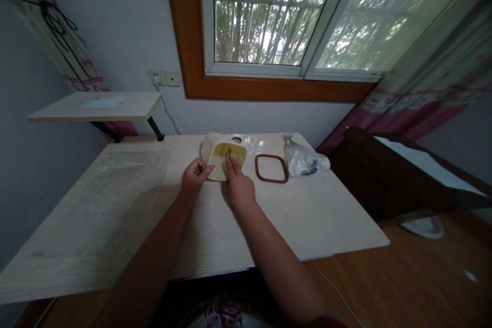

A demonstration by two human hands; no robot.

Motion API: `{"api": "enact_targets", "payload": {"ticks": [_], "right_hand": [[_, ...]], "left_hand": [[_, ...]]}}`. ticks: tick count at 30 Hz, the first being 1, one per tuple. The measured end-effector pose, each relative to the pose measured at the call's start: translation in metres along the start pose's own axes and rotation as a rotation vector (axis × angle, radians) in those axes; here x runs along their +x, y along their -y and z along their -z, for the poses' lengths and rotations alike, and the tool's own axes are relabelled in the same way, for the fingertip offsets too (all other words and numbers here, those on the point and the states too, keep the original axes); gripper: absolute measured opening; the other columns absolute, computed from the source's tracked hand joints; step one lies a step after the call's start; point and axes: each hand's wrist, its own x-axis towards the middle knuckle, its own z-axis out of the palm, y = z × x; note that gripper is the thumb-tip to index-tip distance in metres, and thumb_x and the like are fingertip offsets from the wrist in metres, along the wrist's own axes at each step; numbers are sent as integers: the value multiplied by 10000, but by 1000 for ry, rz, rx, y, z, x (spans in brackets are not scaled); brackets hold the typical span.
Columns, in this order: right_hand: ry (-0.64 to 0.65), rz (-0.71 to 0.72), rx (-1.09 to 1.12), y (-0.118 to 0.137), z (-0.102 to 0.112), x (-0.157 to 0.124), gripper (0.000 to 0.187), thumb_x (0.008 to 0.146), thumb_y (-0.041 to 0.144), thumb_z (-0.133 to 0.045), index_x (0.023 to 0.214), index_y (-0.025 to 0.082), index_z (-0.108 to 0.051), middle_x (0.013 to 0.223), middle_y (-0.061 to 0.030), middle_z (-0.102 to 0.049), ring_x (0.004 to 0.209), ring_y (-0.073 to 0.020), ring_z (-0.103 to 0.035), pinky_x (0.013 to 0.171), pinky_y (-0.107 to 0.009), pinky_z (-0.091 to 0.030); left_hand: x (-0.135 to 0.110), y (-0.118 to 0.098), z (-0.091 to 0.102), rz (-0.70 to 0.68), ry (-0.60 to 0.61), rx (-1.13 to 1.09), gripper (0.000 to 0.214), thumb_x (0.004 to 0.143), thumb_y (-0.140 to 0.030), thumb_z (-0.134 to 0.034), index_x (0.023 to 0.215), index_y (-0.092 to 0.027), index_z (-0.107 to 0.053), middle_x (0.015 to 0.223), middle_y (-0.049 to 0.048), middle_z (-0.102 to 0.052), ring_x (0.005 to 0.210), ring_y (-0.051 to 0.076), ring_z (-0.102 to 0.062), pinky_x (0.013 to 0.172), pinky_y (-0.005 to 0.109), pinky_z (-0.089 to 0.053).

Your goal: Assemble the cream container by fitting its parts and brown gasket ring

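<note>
A cream plastic container (212,144) with rounded corners is tilted on the table, its yellowish hollow side facing me. My left hand (195,177) grips its left lower rim, thumb on the edge and fingers curled. Inside the hollow, near its middle, is a small shiny part (229,154) too small to name. The fingers of my right hand (240,184) reach into the hollow and are closed at that part; what they pinch is hidden. To the right of the container, a reddish-brown rounded square frame (271,181) lies flat, apart from both hands.
A crumpled clear plastic bag (305,159) lies at the table's (307,220) back right. A clear sheet (126,174) covers part of the left side, below a raised shelf (134,105) on black legs. Dark furniture (384,179) stands right of the table.
</note>
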Motion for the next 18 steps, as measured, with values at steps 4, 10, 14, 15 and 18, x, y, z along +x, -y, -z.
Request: {"api": "enact_targets", "payload": {"ticks": [4, 10, 14, 15, 18], "right_hand": [[-13, 20, 29, 4, 5, -6, 651, 922, 261, -481, 1563, 252, -364, 1633, -120, -349, 913, -253, -725, 761, -415, -596], [-83, 99, 84, 4, 19, -13, 542, 912, 230, -481, 1452, 208, -519, 1525, -97, -510, 1038, -243, -701, 851, -358, -584], [-65, 182, 28, 2, 28, 0, 515, 927, 158, -470, 1437, 186, -538, 1510, -112, -530, 1119, -231, -673, 921, -339, -561], [-54, 201, -1, 2, 30, 5, 494, 944, 154, -456, 1429, 181, -544, 1510, -122, -530, 1100, -236, -682, 902, -348, -568], [9, 213, -102, 7, 33, 21, 398, 999, 177, -394, 1326, 151, -619, 1477, -172, -552, 965, -263, -724, 785, -382, -588]], "left_hand": [[2, 1, 0, 5, -1, -28, 377, 766, -432, -761, 673, -214, -468, 557, -68, -360, 523, 104, -334, 506, 231, -250], [3, -1, 0, 37, 6, -61, 381, 760, -441, -766, 678, -210, -474, 553, -72, -360, 511, 91, -331, 487, 220, -246], [2, -2, 0, 53, 44, -76, 377, 759, -452, -762, 689, -206, -485, 558, -68, -377, 516, 92, -345, 481, 211, -253], [2, -1, 0, 56, 56, -78, 380, 756, -455, -762, 686, -205, -485, 557, -66, -382, 517, 93, -348, 483, 211, -255], [3, 4, 0, 59, 92, -75, 374, 752, -451, -761, 683, -204, -488, 553, -64, -395, 524, 96, -365, 497, 213, -269]]}}
